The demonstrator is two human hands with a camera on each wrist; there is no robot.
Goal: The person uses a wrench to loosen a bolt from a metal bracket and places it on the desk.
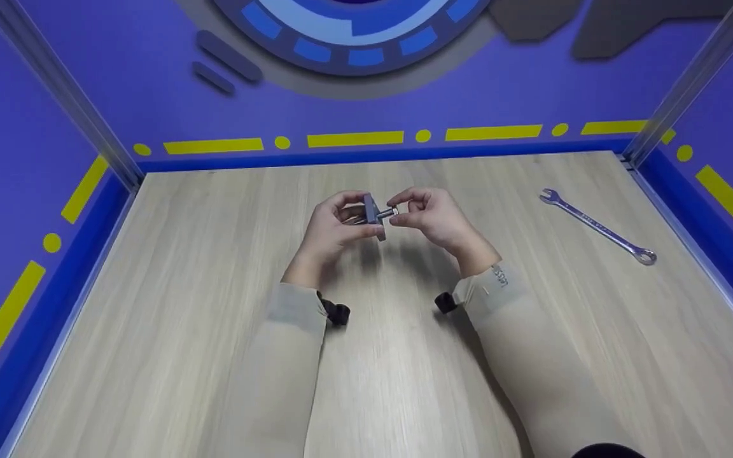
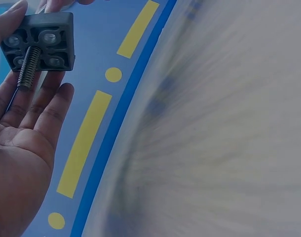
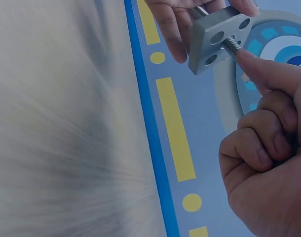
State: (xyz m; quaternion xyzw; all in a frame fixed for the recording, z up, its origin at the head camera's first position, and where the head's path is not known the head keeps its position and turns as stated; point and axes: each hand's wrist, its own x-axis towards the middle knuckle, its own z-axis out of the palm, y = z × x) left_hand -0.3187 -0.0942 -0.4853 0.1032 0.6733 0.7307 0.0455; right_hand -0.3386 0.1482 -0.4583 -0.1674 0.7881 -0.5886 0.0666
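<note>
My left hand (image 1: 329, 230) holds a grey square block (image 1: 371, 207) upright over the table, thumb on one edge and fingers on the opposite one. The block has a hole near each corner, and its underside (image 2: 61, 37) is ribbed. A threaded rod (image 2: 27, 74) passes through the middle and sticks out on both faces. On the right side, my right hand (image 1: 441, 219) pinches the rod's end between thumb and index finger, where a small shiny piece (image 1: 395, 210) shows. In the right wrist view the thumb hides that end, and the other fingers are curled in.
A combination wrench (image 1: 597, 227) lies at the right of the wooden table (image 1: 169, 305). Blue panels with yellow marks (image 1: 355, 138) close off the back and both sides, with metal posts (image 1: 684, 83) at the corners. Dark wrist cameras (image 1: 338, 313) hang under both sleeves.
</note>
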